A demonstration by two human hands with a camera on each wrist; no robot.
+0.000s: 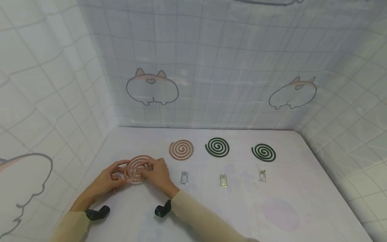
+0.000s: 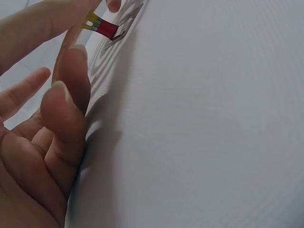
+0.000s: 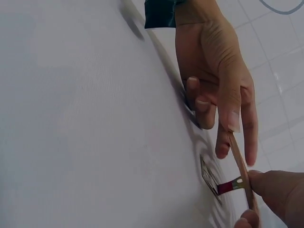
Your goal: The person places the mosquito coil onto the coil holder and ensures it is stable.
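Note:
A brown mosquito coil [image 1: 133, 168] is held just above the white table at the left. My left hand [image 1: 105, 179] pinches its outer rim between thumb and fingers. My right hand [image 1: 160, 174] grips the coil near its middle. Below it, a metal coil stand [image 3: 228, 186] with a red and yellow upright rests on the table. In the right wrist view the upright's tip meets the coil's underside; whether it is through the coil's centre I cannot tell. In the left wrist view the stand [image 2: 107, 29] is partly covered by fingers.
Farther back lie another brown coil [image 1: 181, 150], a green coil [image 1: 217, 147] and a second green coil [image 1: 264, 153]. In front of them stand a silver stand [image 1: 184, 183], a yellowish stand [image 1: 223, 185] and another stand [image 1: 262, 180]. Fabric walls enclose the table's back and sides.

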